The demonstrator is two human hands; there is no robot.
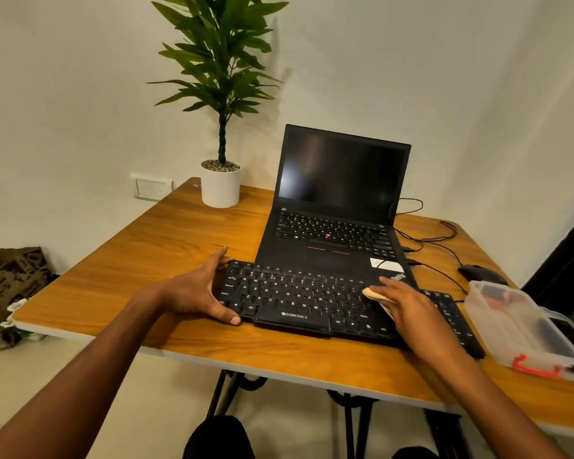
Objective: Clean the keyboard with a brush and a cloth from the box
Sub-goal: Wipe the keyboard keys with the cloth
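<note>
1. Right hand (408,313) pressing a folded pale cloth (375,297) flat on the right-hand keys, grip closed over it so the wipe carries pressure.
2. Left hand (199,293) spread across the left end of the keyboard (299,303), grip loosely clasping the edge, apparently bracing against sliding.
3. Keyboard lying near the front edge of the tabletop (146,260), its back edge overlapping the open laptop (338,207).
4. Clear plastic box (524,329) open toward the front right corner (contents too blurred to identify; brush not clearly visible).
5. Likely wiping stage.
</note>
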